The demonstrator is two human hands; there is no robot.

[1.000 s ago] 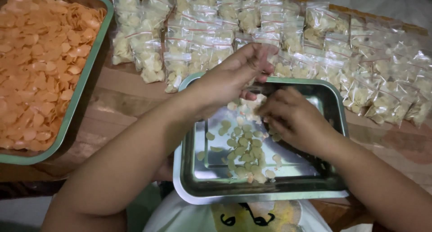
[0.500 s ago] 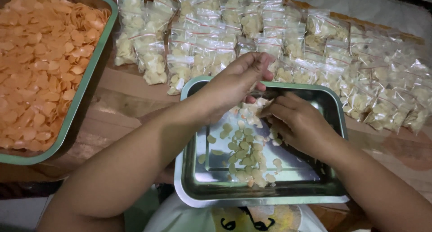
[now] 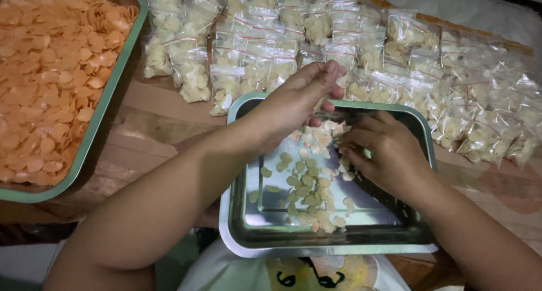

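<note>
At frame centre, my left hand [image 3: 296,102] pinches a small clear plastic bag [image 3: 323,134] of pale chips over the rectangular steel tray [image 3: 248,223]; my right hand [image 3: 384,152], fingers curled, pinches pale chips [image 3: 307,192] beside its mouth.

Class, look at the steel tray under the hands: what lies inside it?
Pale chips lie scattered on the steel tray. The left hand and right hand cover its far end, hiding whatever is beneath them.

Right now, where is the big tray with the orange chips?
In the head view, the green-rimmed tray of orange chips sits at far left on the wooden table, left of the steel tray and the bagged chips.
</note>
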